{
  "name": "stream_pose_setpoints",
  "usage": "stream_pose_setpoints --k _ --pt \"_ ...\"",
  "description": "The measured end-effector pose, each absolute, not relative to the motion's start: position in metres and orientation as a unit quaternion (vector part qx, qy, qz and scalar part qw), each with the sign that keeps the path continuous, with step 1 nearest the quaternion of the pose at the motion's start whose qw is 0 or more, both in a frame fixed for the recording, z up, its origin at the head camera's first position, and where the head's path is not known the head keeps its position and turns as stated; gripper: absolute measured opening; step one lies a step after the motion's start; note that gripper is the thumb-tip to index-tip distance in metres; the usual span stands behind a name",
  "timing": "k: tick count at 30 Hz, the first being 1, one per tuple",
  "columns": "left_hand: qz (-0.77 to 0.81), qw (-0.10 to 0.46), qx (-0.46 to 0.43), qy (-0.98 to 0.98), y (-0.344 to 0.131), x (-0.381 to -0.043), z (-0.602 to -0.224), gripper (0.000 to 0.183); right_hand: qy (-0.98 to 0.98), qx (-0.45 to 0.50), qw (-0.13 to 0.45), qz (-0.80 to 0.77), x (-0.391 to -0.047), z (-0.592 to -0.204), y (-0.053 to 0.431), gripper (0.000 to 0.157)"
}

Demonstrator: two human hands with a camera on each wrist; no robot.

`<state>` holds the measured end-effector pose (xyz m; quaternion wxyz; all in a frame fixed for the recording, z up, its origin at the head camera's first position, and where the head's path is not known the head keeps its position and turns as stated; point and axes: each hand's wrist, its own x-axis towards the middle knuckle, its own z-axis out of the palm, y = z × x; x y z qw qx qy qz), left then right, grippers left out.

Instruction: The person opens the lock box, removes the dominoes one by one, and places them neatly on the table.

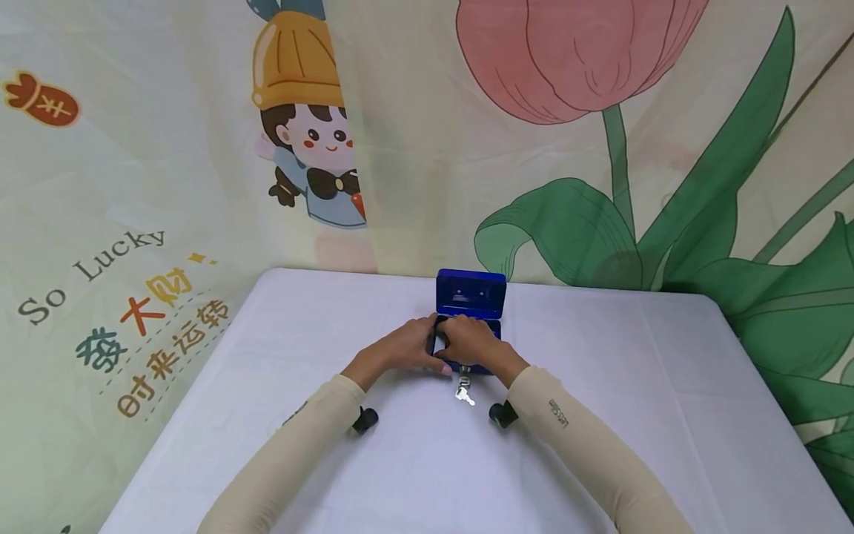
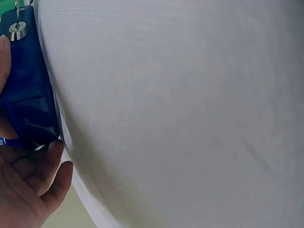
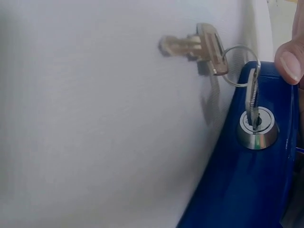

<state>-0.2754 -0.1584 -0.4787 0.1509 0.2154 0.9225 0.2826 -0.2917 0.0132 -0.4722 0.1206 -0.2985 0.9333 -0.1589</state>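
Note:
A small blue cash box [image 1: 470, 293] stands at the back middle of the table, its lid raised. My left hand [image 1: 416, 346] grips the box's left end, with its thumb toward the front; its fingers [image 2: 50, 178] lie at the box end in the left wrist view. My right hand [image 1: 470, 340] reaches over the open box from the right, its fingers bent down at the left part of the interior. What those fingertips touch is hidden. A key [image 3: 252, 97] sits in the round silver lock [image 3: 259, 135] on the front, and a second key [image 3: 209, 47] hangs from its ring.
A white cloth [image 1: 427, 467] covers the table. Behind it hangs a printed curtain [image 1: 414, 148] with a cartoon figure and a large tulip. Black wrist cameras [image 1: 365, 420] sit under both forearms, close to the tabletop.

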Motion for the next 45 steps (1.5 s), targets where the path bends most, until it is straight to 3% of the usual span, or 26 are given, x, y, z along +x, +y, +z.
stream_pose_setpoints --k 12,26,45 --pt "0.291 0.143 0.233 0.917 -0.159 -0.276 -0.478 0.112 0.931 -0.303 0.114 -0.170 -0.288 -0.462 0.018 0.043" --pt "0.282 0.152 0.217 0.922 -0.157 -0.275 -0.477 0.116 0.929 -0.310 0.103 -0.177 -0.285 -0.455 0.027 0.051" --pt "0.280 0.161 0.209 0.923 -0.159 -0.274 -0.477 0.116 0.930 -0.312 0.097 -0.171 -0.278 -0.445 0.038 0.044"
